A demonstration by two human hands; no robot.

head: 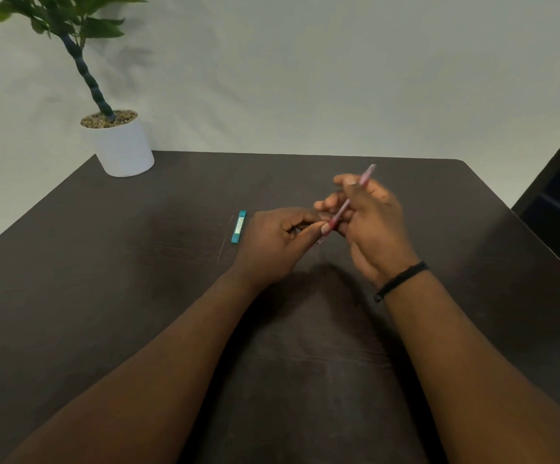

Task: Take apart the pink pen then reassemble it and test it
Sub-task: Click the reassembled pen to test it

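Pink pen point(344, 209) held up above the dark table point(137, 279), both hands on it, near table centre and slightly right. Pen runs diagonally: upper end sticks out past the right hand toward the far right, lower end points down-left into the left hand's fingers. Looks like one piece from here, but the lower tip is blurred and partly covered, so can't tell if any part is loose.

Right hand point(372, 222): back of hand toward camera, fingers curled round the pen's upper and middle barrel, thumb tip pressed near the top. Wrist bent a bit inward, forearm coming in from lower right. Black wristband point(400, 281) on that wrist.

Left hand point(278, 242): loosely fisted, thumb and forefinger pinching the pen's lower end, thumbnail facing camera. Other fingers tucked under the palm. Forearm comes in from lower left, both forearms angled toward each other. Hands just beside each other, fingertips almost touching around the pen.

Teal flat stick-shaped item point(239, 226) lies on the table just left of the left hand, not touched. White pot with green plant point(121, 145) at far left corner of the table, well apart from the hands.
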